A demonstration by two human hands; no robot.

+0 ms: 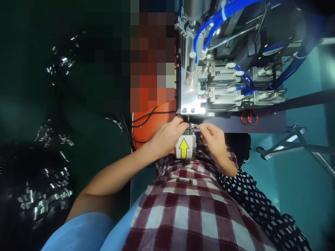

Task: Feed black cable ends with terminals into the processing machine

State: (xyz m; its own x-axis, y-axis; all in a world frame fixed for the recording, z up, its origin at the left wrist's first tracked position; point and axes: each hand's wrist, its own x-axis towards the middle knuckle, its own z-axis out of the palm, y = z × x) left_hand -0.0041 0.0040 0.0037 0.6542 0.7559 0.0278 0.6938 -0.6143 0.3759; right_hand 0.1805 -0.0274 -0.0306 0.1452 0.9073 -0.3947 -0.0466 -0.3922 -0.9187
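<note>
At the front of the machine, my left hand [169, 136] has its fingers curled together at a small dark fixture [186, 131]. What it grips, if anything, is hidden by the fingers. Thin coloured wires [194, 126] stretch across the gap between my hands. My right hand [214, 139] pinches the right end of these wires between thumb and forefinger. Just below the fingers sits a white block with a yellow arrow [184, 146], close against my checked apron [180, 205].
Metal machinery with cylinders [220, 80] and blue air hoses [240, 8] rises ahead. Red-handled scissors [249, 118] lie at the right. Black cables [146, 116] cross an orange surface [141, 134]. Bundles of cables with shiny metal ends [44, 198] lie at the left.
</note>
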